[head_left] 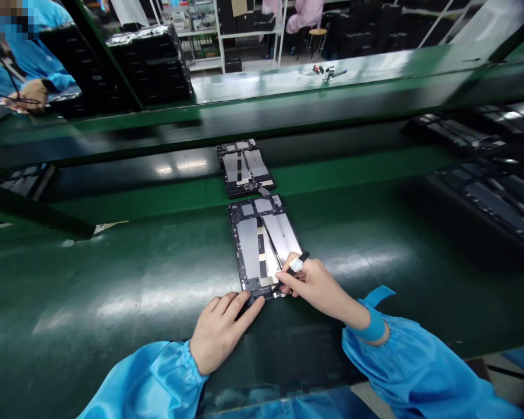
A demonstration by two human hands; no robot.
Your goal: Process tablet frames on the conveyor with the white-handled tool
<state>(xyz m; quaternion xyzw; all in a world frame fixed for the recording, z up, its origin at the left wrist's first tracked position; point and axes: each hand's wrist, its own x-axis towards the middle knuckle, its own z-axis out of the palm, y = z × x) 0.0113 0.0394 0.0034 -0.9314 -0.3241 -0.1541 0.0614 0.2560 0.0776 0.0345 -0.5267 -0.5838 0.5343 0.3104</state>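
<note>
At the far left, across the line, a co-worker's hand (32,94) in a blue sleeve pinches something thin and dark, too small to tell. On the green worktop (91,291), the person's left hand (222,331) comes out of a blue sleeve (152,378). Its grip is released, with the fingers spread and resting on the near edge of an open tablet frame (262,244). This frame lies flat between the hands, its silver plates (282,235) facing up. Just beyond it sits a second open tablet frame (244,167), almost touching it. The right hand (314,288) has its grip clenched on a slim black tool (299,259) banded with white, its lower end over the near frame's silver plates. A blue strap (371,326) hangs loose at that wrist. Further off, small hand tools (327,73) lie on the far ledge. More dark frames (471,192) lie at the right.
</note>
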